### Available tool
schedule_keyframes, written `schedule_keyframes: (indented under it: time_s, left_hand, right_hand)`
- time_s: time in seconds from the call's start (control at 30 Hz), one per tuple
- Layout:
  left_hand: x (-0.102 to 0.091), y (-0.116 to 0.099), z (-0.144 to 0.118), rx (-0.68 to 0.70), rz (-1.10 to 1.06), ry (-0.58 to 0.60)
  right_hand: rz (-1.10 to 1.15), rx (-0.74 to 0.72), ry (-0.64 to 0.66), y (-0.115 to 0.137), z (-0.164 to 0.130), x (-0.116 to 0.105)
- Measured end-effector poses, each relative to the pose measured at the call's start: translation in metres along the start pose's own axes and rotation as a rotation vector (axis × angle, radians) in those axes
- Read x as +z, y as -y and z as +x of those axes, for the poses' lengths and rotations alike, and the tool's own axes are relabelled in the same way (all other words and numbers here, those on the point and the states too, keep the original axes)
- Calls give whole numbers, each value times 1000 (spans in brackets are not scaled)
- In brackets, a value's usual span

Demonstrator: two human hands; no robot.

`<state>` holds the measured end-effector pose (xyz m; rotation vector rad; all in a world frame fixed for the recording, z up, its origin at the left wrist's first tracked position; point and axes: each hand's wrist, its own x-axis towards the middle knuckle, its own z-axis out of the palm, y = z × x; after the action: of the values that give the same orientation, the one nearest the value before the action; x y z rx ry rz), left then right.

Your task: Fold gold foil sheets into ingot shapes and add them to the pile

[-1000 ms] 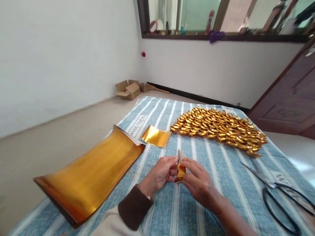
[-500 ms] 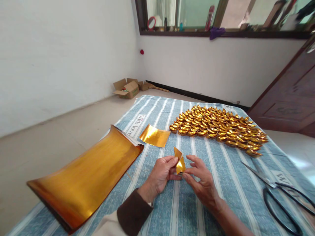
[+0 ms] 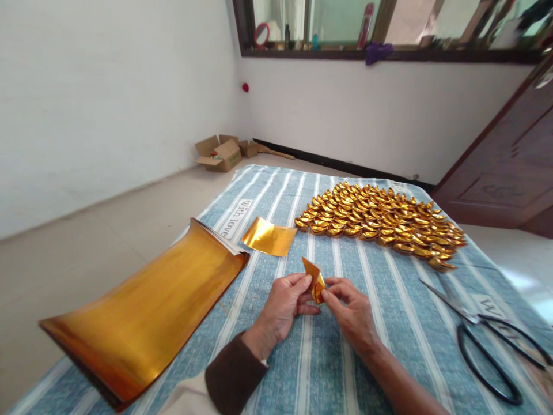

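Note:
A small piece of folded gold foil paper (image 3: 315, 280) is held between both hands above the striped cloth. My left hand (image 3: 283, 302) pinches its left side between thumb and fingers. On the lower right edge, my right hand (image 3: 352, 311) grips it with thumb and index finger. Just beyond the hands lies a single gold foil sheet (image 3: 268, 237), slightly curled. To the left rests a stack of large gold foil sheets (image 3: 147, 305) with raised edges. Many folded gold paper ingots (image 3: 375, 219) stand in close rows at the far right.
Black-handled scissors (image 3: 473, 318) lie on the right with their blades parted. A blue-and-white striped cloth (image 3: 259, 288) covers the table. On the floor beyond are open cardboard boxes (image 3: 220, 154). A brown door (image 3: 496, 173) stands at the right.
My right fingers have closed in on the lower right edge of the folded paper, where they were more spread before. The left hand keeps its pinch. The view has shifted slightly.

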<state>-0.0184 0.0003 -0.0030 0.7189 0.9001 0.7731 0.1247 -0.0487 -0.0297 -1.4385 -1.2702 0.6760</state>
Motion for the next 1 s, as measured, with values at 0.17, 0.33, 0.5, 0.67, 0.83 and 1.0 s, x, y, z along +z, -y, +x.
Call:
schedule_keyframes:
  time_s: [0.17, 0.33, 0.5, 0.67, 0.83, 1.0]
  left_hand:
    - [3, 1, 0, -5, -25, -4]
    - [4, 1, -2, -16, -73, -9]
    - [6, -1, -3, -31, -89, -10]
    - [6, 3, -2, 0, -26, -10]
    - [5, 7, -1, 25, 23, -14]
    - [4, 8, -1, 27, 54, -22]
  right_hand:
    - [30, 39, 5, 0, 1, 0]
    - [57, 74, 4, 0, 2, 0]
    - [63, 90, 2, 1, 2, 0]
    - [-4, -16, -9, 0, 1, 1]
    - [-117, -211, -57, -4, -1, 3]
    - [-139, -313, -32, -6, -1, 2]
